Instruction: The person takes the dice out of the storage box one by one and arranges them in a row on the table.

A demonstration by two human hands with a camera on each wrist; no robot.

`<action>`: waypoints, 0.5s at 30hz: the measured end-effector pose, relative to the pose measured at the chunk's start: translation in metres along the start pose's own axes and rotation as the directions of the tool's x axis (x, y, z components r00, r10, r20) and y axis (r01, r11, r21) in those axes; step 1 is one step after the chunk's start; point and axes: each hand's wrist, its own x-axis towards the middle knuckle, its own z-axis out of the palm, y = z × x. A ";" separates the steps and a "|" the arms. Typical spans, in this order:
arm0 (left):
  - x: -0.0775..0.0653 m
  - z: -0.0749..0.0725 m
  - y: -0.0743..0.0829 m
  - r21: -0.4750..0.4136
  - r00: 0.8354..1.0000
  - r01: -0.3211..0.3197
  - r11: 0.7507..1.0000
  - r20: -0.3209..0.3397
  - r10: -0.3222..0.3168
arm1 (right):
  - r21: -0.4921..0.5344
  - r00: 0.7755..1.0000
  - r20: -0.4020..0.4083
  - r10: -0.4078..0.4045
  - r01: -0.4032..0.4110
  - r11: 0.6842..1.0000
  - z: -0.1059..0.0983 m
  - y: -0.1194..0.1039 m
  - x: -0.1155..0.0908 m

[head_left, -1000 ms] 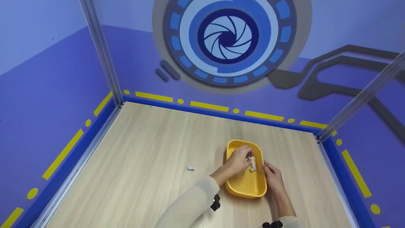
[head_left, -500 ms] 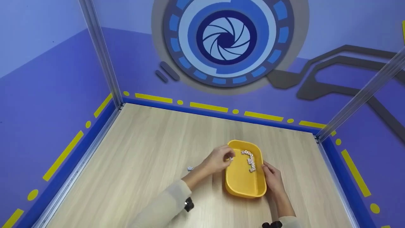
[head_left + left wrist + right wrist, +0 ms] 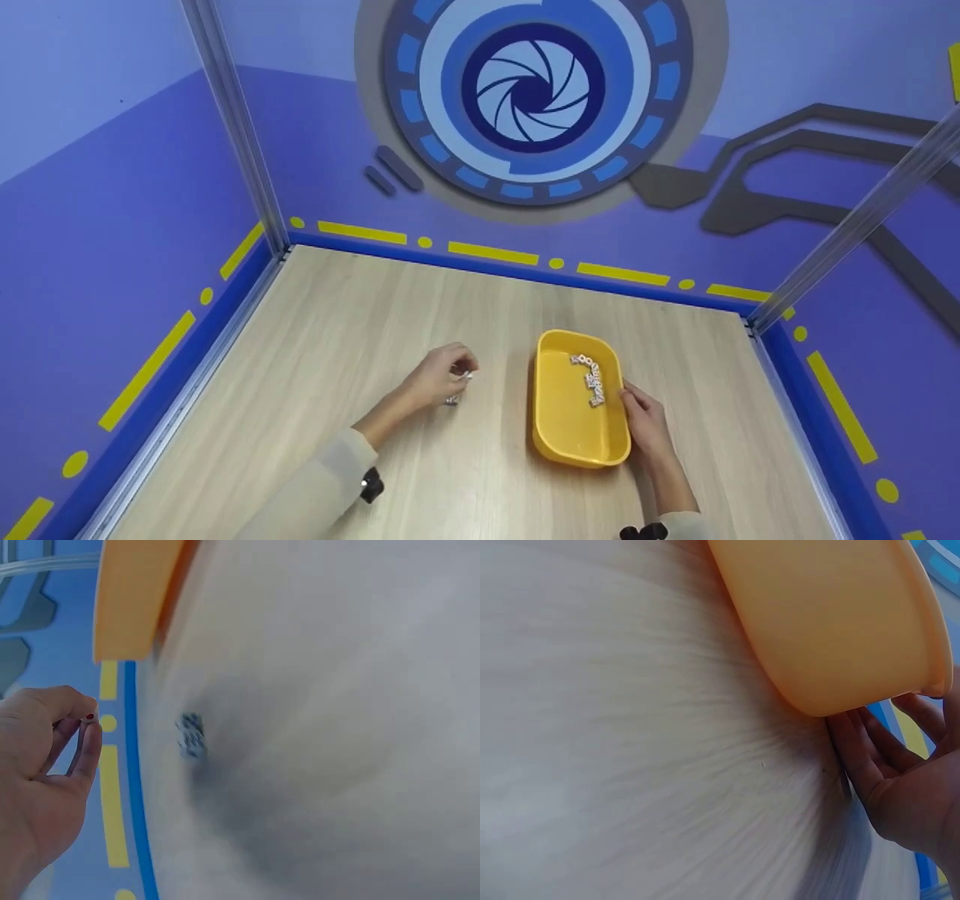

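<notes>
In the head view, my left hand (image 3: 435, 379) is over the table left of the yellow box. Its thumb and forefinger pinch a tiny white bead (image 3: 90, 720), which shows a red mark in the left wrist view. Just below that hand lies a small patterned piece (image 3: 451, 401), white and dark, on the wood; in the left wrist view the patterned piece (image 3: 191, 735) is blurred. My right hand (image 3: 651, 424) holds the right rim of the yellow box (image 3: 551, 435), fingers against its outer wall. Inside the box, several white letter beads (image 3: 595, 382) lie in a curved row.
The pale wooden table (image 3: 352, 322) is bounded by blue-purple walls (image 3: 315, 150) with yellow dashes along the bottom. Metal posts (image 3: 240, 135) stand at the far corners. Dark wrist devices (image 3: 371, 486) sit at both sleeves.
My left hand came out of the yellow box and moved left over the table, a small white bead between its fingertips. The right hand stays at the box's rim.
</notes>
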 end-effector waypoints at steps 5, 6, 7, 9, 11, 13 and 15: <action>-0.024 -0.015 -0.024 -0.040 0.997 0.077 0.996 0.004 -0.077 | -0.010 1.000 0.000 -0.002 0.002 1.000 -0.002 -0.001 0.000; -0.027 -0.017 -0.027 -0.042 0.997 0.083 0.996 0.001 -0.083 | -0.012 1.000 -0.001 -0.003 0.003 1.000 -0.002 -0.001 -0.001; -0.031 -0.018 -0.030 -0.040 0.996 0.087 0.995 0.000 -0.088 | -0.009 1.000 -0.004 -0.005 0.005 1.000 -0.002 -0.001 0.000; -0.036 -0.020 -0.035 -0.031 0.996 0.084 0.996 0.005 -0.084 | 0.003 1.000 -0.004 -0.007 0.007 1.000 -0.002 -0.002 -0.001; -0.040 -0.019 -0.039 -0.015 0.995 0.096 0.995 0.023 -0.096 | 0.021 1.000 -0.010 -0.001 0.001 1.000 -0.001 -0.001 -0.001; -0.042 -0.018 -0.041 -0.005 0.994 0.101 0.995 0.034 -0.101 | 0.023 1.000 -0.008 0.002 -0.002 1.000 0.000 -0.001 -0.002; -0.044 -0.015 -0.043 0.004 0.994 0.104 0.995 0.043 -0.104 | 0.028 1.000 -0.007 0.015 -0.015 1.000 0.001 0.000 -0.002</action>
